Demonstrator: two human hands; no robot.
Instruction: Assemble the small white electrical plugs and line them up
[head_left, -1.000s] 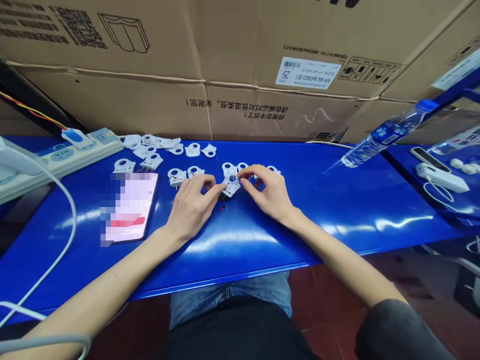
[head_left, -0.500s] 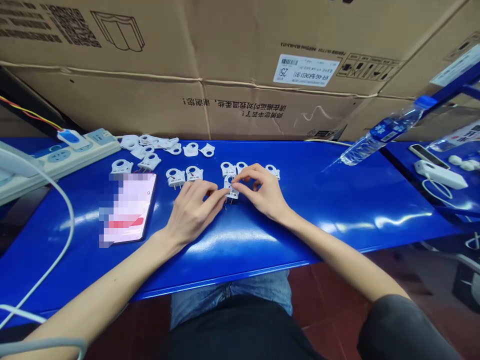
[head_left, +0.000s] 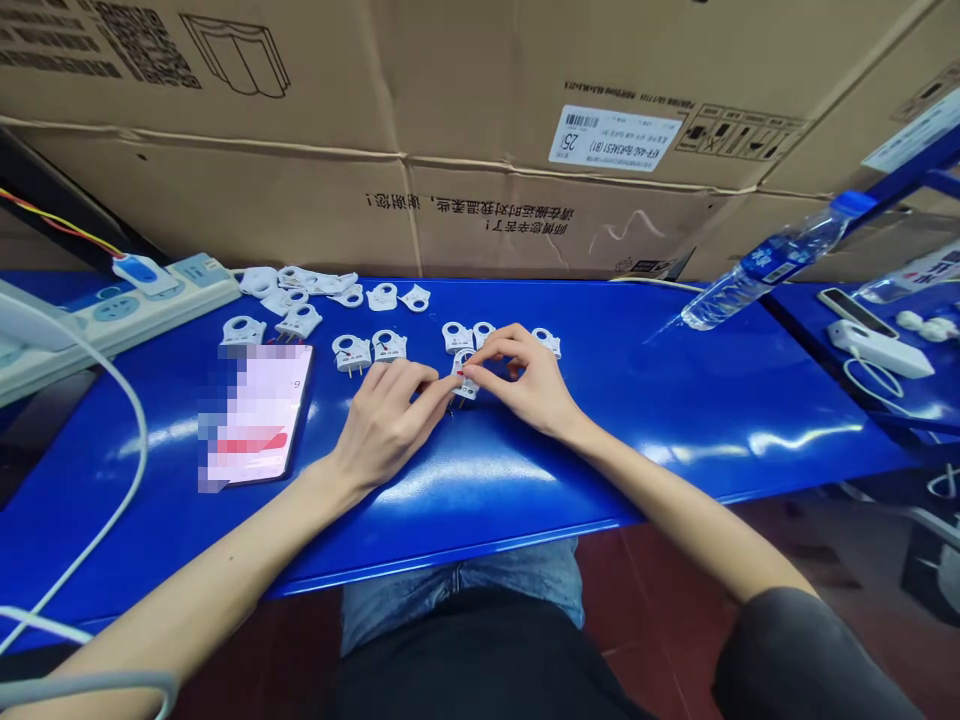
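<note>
A small white plastic plug part [head_left: 463,380] with a round hole and metal pins is pinched between both my hands over the blue table [head_left: 675,400]. My left hand [head_left: 386,420] grips its left side with curled fingers. My right hand [head_left: 525,385] pinches its top and right side. Several more white plug parts [head_left: 371,347] lie in loose rows just behind my hands, and a further heap of plug parts [head_left: 300,290] sits near the cardboard.
A phone [head_left: 255,412] lies face up to the left. A power strip [head_left: 112,310] with a cable sits at far left. Large cardboard boxes [head_left: 450,140] wall the back. A water bottle [head_left: 765,265] lies at right, beside a second phone [head_left: 855,312] and a white charger [head_left: 885,350].
The plug part, lying flatter with its hole facing up a second ago, is now tipped upright between my fingertips. Both hands closed in slightly on it.
</note>
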